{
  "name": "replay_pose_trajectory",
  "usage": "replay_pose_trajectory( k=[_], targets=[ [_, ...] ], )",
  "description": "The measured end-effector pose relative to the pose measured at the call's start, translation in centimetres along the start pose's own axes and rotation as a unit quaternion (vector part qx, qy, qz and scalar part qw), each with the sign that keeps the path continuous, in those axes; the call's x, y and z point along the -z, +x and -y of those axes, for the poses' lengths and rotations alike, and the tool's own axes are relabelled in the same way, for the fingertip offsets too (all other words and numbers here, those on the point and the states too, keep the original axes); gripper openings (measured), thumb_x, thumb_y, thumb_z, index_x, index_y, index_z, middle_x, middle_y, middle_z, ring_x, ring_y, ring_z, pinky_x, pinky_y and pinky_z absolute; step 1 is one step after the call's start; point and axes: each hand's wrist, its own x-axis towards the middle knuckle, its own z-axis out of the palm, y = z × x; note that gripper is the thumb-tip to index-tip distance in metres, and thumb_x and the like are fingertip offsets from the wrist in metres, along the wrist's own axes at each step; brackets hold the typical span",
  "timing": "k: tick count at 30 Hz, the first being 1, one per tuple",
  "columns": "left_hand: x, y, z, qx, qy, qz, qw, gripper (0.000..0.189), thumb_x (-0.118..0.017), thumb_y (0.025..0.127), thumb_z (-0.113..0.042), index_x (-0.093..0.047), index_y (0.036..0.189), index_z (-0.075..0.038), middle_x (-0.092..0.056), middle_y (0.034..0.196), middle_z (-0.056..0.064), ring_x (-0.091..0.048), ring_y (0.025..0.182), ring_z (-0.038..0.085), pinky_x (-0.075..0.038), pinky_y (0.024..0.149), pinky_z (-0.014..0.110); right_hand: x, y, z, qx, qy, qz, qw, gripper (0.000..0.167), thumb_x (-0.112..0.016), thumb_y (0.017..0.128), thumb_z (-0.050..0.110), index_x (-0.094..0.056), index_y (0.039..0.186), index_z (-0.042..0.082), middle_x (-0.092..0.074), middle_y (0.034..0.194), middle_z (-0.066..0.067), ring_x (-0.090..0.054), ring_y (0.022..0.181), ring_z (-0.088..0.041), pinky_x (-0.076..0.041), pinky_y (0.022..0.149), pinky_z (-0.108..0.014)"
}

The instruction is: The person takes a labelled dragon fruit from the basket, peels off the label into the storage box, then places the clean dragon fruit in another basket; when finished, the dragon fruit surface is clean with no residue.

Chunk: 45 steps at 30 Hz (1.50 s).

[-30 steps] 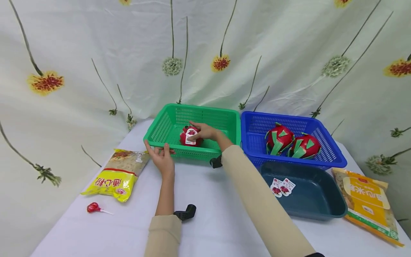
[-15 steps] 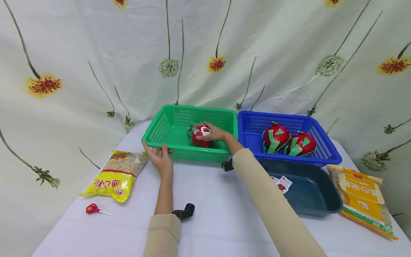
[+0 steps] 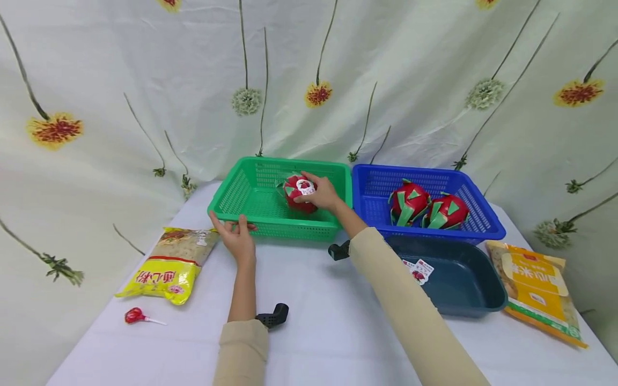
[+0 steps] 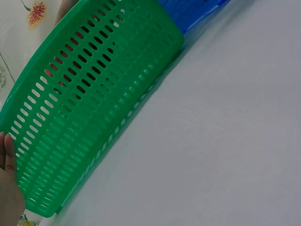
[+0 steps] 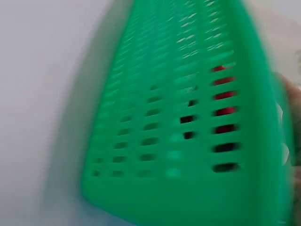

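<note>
My right hand (image 3: pixel 322 193) holds a red dragon fruit (image 3: pixel 292 202) with green scales inside the green basket (image 3: pixel 270 220). Clear plastic shows around the fruit's left side, and a white label (image 3: pixel 305 187) sits on it near my thumb. At the basket's front left corner, my left hand (image 3: pixel 237 239) grips the rim, with fingers against the outer wall. The left wrist view shows part of that hand (image 4: pixel 9 183) beside the slotted wall (image 4: pixel 89 108). In the blurred right wrist view, red shows through the slots of the basket (image 5: pixel 164 141).
Two more dragon fruits (image 3: pixel 409 201) lie in a blue basket (image 3: pixel 374 212) to the right. In front stands a dark tray (image 3: pixel 463 284) with label cards (image 3: pixel 420 272). An orange food bag (image 3: pixel 536 289) lies at right; a yellow pasta bag (image 3: pixel 169 265) and a lollipop (image 3: pixel 135 315) lie at left.
My right hand has shifted the dragon fruit rightward and slightly up within the green basket, turning it so green scales show on its left. My left hand has stayed at the corner.
</note>
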Motion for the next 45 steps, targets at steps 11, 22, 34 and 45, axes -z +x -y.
replay_pose_trajectory(
  k=[11,22,34,45],
  targets=[
    [0.2,0.5,0.8,0.017,0.027,0.02,0.9993,0.08,-0.054,0.093,-0.011,0.003,0.149,-0.02,-0.048,0.084,0.006,-0.054,0.06,0.016,-0.049,0.059,0.023,6.2,-9.2,4.5,0.124,0.002,-0.139,0.9825,0.078,-0.079,0.073,0.028,-0.04,0.14,0.03,-0.036,0.127,-0.013,-0.045,0.106,-0.025,-0.048,0.081,-0.037],
    [0.9,0.6,-0.3,0.039,0.021,0.019,0.9988,0.081,-0.053,0.093,-0.007,0.005,0.149,-0.018,-0.049,0.088,0.01,-0.054,0.061,0.017,-0.049,0.06,0.023,4.5,-22.2,1.5,0.183,-0.048,-0.081,0.9786,0.081,-0.082,0.069,0.025,-0.042,0.14,0.026,-0.036,0.132,-0.006,-0.038,0.117,-0.021,-0.052,0.077,-0.031],
    [0.0,-0.1,-0.9,0.054,0.006,0.032,0.998,0.082,-0.052,0.093,-0.005,0.007,0.148,-0.016,-0.047,0.085,0.008,-0.054,0.062,0.015,-0.049,0.06,0.02,-0.3,-25.8,-3.1,0.111,-0.088,-0.014,0.9898,0.079,-0.08,0.068,0.038,-0.041,0.138,0.038,-0.039,0.128,0.002,-0.043,0.111,-0.015,-0.047,0.084,-0.036],
    [0.4,0.5,0.3,0.041,0.004,0.033,0.9986,0.082,-0.052,0.093,-0.005,0.006,0.148,-0.018,-0.047,0.087,0.011,-0.054,0.061,0.016,-0.049,0.06,0.021,-0.1,-24.2,-4.7,0.137,-0.042,0.059,0.9879,0.084,-0.075,0.076,0.037,-0.028,0.145,0.033,-0.022,0.148,-0.004,-0.032,0.127,-0.021,-0.043,0.093,-0.039]
  ],
)
